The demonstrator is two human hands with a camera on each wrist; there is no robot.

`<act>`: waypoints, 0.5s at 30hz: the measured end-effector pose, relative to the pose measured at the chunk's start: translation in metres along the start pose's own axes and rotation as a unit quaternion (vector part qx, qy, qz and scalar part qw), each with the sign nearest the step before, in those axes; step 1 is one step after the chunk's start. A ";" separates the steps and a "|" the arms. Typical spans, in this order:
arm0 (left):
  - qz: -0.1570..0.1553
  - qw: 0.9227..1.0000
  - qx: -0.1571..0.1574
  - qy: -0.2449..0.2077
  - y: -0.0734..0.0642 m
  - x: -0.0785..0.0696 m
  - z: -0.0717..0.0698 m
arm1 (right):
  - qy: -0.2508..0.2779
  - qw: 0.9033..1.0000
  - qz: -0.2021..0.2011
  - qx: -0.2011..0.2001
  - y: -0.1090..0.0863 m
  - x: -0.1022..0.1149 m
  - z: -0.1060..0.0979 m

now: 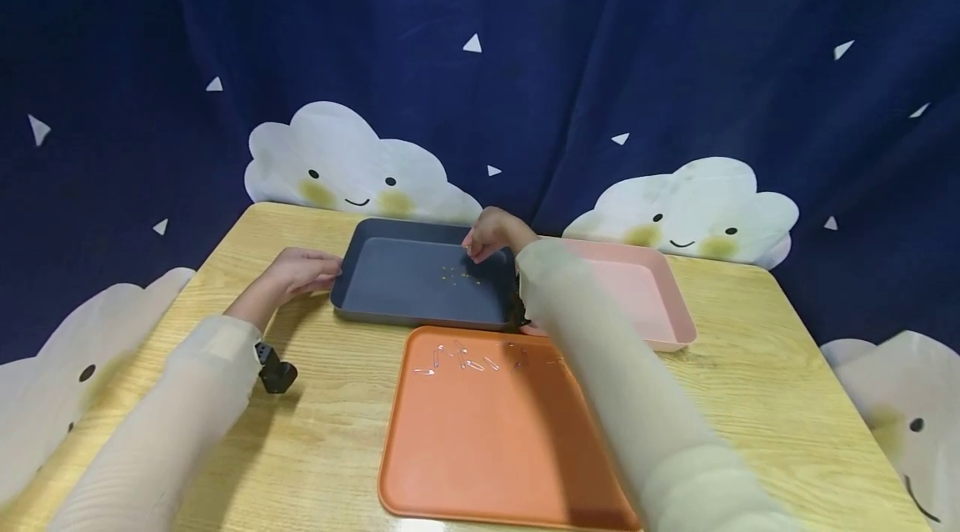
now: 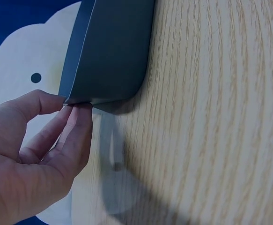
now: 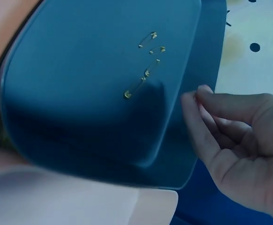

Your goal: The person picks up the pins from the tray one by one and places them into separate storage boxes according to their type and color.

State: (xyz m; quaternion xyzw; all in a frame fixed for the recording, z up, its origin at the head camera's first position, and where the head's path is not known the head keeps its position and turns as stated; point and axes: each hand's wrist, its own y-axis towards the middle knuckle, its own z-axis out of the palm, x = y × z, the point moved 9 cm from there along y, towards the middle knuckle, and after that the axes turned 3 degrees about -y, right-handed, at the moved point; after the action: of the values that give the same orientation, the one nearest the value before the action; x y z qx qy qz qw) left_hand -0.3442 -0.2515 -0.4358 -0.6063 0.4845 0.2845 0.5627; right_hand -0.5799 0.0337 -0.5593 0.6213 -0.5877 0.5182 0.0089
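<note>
My left hand (image 1: 303, 269) pinches the left wall of a dark grey tray (image 1: 390, 282) between thumb and fingers; the left wrist view shows the fingertips at its rim. Over the right part of this tray is my right hand (image 1: 495, 233), thumb and forefinger pinched together on a tiny gold safety pin (image 1: 468, 248), mostly hidden by the fingertips. Several gold safety pins (image 3: 147, 72) lie on the tray floor below it. In front, an orange tray (image 1: 480, 449) carries several silver safety pins (image 1: 472, 365) along its far side.
A pink tray (image 1: 671, 298) stands right of the grey one, partly behind my right sleeve (image 1: 600, 323). The trays sit on a wooden table (image 1: 765, 365). Behind it hangs a dark blue curtain (image 1: 420, 32) with cloud prints. A black device (image 1: 276, 369) is at my left wrist.
</note>
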 end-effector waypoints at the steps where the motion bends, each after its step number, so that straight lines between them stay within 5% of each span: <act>1: -0.001 1.000 -0.001 0.003 0.000 -0.001 0.000 | -0.001 1.000 0.005 -0.003 0.021 -0.009 -0.003; 6: -0.003 1.000 0.000 0.008 0.002 -0.002 0.001 | -0.008 1.000 0.000 0.009 0.139 -0.054 -0.028; 7: -0.003 1.000 -0.002 0.007 0.003 -0.003 0.001 | -0.017 1.000 0.001 0.000 0.137 -0.053 -0.030; 10: -0.001 1.000 -0.003 0.006 0.002 -0.003 0.000 | -0.042 0.998 0.007 -0.037 0.079 -0.028 -0.025; 13: 0.005 1.000 -0.006 -0.005 0.001 -0.003 0.000 | -0.061 0.996 0.002 -0.059 -0.036 0.016 -0.005; 15: 0.005 1.000 -0.007 -0.007 0.000 -0.001 0.000 | -0.059 0.996 -0.021 -0.057 -0.073 0.029 0.003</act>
State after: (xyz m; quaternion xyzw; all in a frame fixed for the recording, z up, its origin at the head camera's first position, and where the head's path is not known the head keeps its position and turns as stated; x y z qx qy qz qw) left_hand -0.3446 -0.2510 -0.4350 -0.6060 0.4818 0.2949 0.5601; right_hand -0.5303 0.0335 -0.4979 0.6616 -0.6024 0.4460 0.0209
